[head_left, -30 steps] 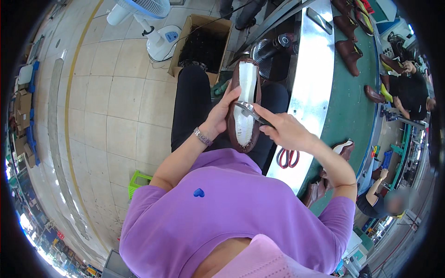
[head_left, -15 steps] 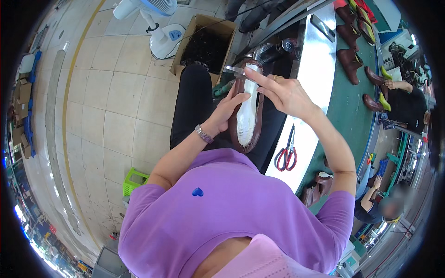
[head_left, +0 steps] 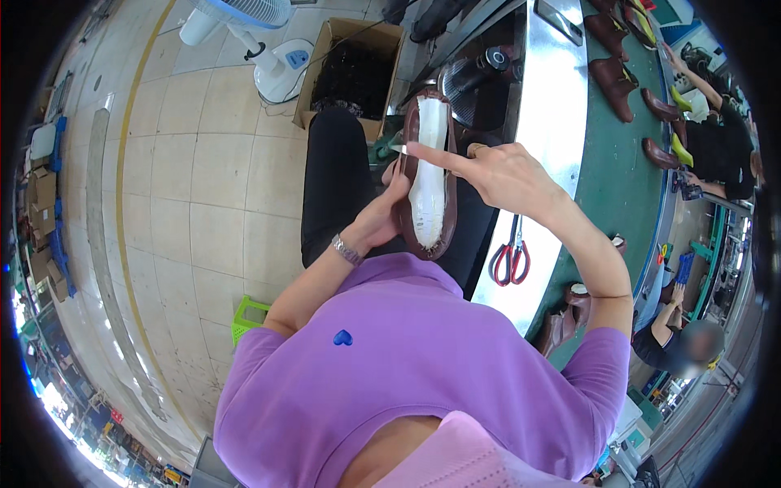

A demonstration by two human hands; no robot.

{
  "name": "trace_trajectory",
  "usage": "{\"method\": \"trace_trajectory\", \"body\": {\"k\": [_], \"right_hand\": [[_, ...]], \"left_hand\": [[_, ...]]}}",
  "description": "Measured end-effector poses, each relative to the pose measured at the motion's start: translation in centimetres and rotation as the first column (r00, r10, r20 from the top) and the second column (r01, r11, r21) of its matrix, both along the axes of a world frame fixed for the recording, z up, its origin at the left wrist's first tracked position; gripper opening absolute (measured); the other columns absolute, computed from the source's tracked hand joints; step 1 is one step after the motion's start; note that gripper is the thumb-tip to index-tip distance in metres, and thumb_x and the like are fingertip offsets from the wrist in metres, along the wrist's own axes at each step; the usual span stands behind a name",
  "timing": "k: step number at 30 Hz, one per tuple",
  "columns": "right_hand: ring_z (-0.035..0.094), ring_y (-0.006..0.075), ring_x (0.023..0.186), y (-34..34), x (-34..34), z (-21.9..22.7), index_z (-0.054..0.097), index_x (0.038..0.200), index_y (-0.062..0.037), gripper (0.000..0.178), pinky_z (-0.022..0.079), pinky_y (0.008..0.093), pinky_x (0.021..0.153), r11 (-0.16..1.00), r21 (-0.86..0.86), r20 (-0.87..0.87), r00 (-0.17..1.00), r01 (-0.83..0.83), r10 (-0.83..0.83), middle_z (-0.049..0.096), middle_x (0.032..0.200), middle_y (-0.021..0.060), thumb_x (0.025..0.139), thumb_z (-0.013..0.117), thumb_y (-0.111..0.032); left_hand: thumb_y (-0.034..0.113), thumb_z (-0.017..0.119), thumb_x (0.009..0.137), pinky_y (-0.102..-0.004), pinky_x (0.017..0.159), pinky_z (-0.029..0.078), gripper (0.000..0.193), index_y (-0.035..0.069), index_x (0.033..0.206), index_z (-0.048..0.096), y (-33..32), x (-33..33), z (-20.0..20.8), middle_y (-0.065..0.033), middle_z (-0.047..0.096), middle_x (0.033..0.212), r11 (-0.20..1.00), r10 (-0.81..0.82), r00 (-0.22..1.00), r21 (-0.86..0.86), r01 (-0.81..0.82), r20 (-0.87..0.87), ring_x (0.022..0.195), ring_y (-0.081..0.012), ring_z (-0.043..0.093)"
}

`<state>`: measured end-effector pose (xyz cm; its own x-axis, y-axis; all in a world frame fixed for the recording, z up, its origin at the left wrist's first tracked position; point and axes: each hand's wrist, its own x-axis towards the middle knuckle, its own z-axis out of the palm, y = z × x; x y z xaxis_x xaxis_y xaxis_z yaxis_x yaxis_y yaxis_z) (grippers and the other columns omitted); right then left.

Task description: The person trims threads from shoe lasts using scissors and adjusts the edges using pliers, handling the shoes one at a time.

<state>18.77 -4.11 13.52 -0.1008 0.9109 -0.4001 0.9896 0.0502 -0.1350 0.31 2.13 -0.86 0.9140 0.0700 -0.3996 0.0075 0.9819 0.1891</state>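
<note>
A brown shoe point(head_left: 429, 199) lies sole-up over my lap, with a long white strip down the middle of its underside. My left hand point(head_left: 377, 218) grips its left side, thumb along the edge. Across the sole reaches my right hand point(head_left: 511, 176), index finger stretched out and the other fingers curled. A thin, shiny blade-like piece point(head_left: 402, 149) sticks out past that fingertip at the shoe's left edge; most of it is hidden. Red-handled scissors point(head_left: 517, 242) lie on the metal ledge point(head_left: 556, 106) to my right.
A green belt point(head_left: 606, 175) beyond the ledge carries several brown shoes point(head_left: 612, 85). A phone point(head_left: 560, 22) lies on the ledge. Ahead stand a cardboard box point(head_left: 314, 85) of black scraps and a fan point(head_left: 281, 71). A green stool point(head_left: 246, 315) is at left. Co-workers are at right.
My right hand has moved down along the shoe, with the shiny piece. My left hand has shifted its hold on the shoe's side.
</note>
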Motion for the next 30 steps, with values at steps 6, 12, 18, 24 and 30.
{"method": "trace_trajectory", "body": {"k": [6,12,18,24,30], "right_hand": [[0.059,0.023,0.05,-1.5,-0.5,-1.3,0.021,0.142,-0.0324,0.069,0.047,0.0341,0.045,0.989,0.06,-0.212,0.97,0.131,-0.116,0.058,0.065,0.0118,0.085,0.053,-0.009],[0.057,0.0221,0.048,-2.4,-1.8,-0.4,0.021,0.142,-0.0327,0.069,0.046,0.0326,0.042,0.993,0.101,-0.273,0.961,0.069,-0.039,0.056,0.065,0.0099,0.086,0.052,-0.007],[0.053,0.0199,0.042,-2.4,-2.2,0.2,0.021,0.142,-0.0362,0.075,0.043,0.031,0.038,0.998,0.038,-0.203,0.978,0.053,-0.044,0.053,0.061,0.0083,0.082,0.053,-0.004],[0.054,0.0192,0.045,-3.9,-4.0,-0.1,0.025,0.14,-0.0384,0.075,0.045,0.0308,0.04,1.0,0.007,-0.172,0.985,0.029,-0.027,0.052,0.063,0.0103,0.08,0.052,-0.002],[0.058,0.0195,0.049,-6.0,-5.5,-1.7,0.027,0.14,-0.0359,0.063,0.047,0.0279,0.041,0.98,0.192,-0.221,0.975,0.053,-0.009,0.054,0.065,0.0143,0.085,0.049,-0.015]], "left_hand": [[0.032,0.047,0.094,-0.0364,0.101,0.035,0.058,0.017,0.142,0.019,-2.3,0.9,2.3,-0.0046,0.038,0.135,0.976,0.1,0.992,0.2,-0.082,-0.078,0.124,-0.0164,0.038],[0.014,0.058,0.087,-0.0337,0.099,0.036,0.076,0.018,0.145,0.008,-2.6,0.5,1.7,-0.007,0.036,0.134,0.918,0.163,0.977,0.385,-0.098,-0.14,0.121,-0.0151,0.04],[0.008,0.071,0.076,-0.0326,0.094,0.043,0.072,0.008,0.134,0.028,-2.1,-1.0,1.3,-0.0072,0.046,0.123,0.855,-0.085,0.993,0.505,0.116,-0.083,0.114,-0.0155,0.046],[0.012,0.07,0.078,-0.0286,0.087,0.047,0.041,0.003,0.114,0.053,-2.1,-1.7,0.4,-0.0084,0.059,0.109,0.826,-0.316,0.939,0.447,0.343,-0.136,0.099,-0.0122,0.056],[0.008,0.067,0.08,-0.0268,0.082,0.048,0.039,0.0,0.116,0.052,-1.9,-1.9,1.5,-0.0076,0.061,0.106,0.795,-0.277,0.956,0.536,0.286,-0.098,0.094,-0.0124,0.059]]}}
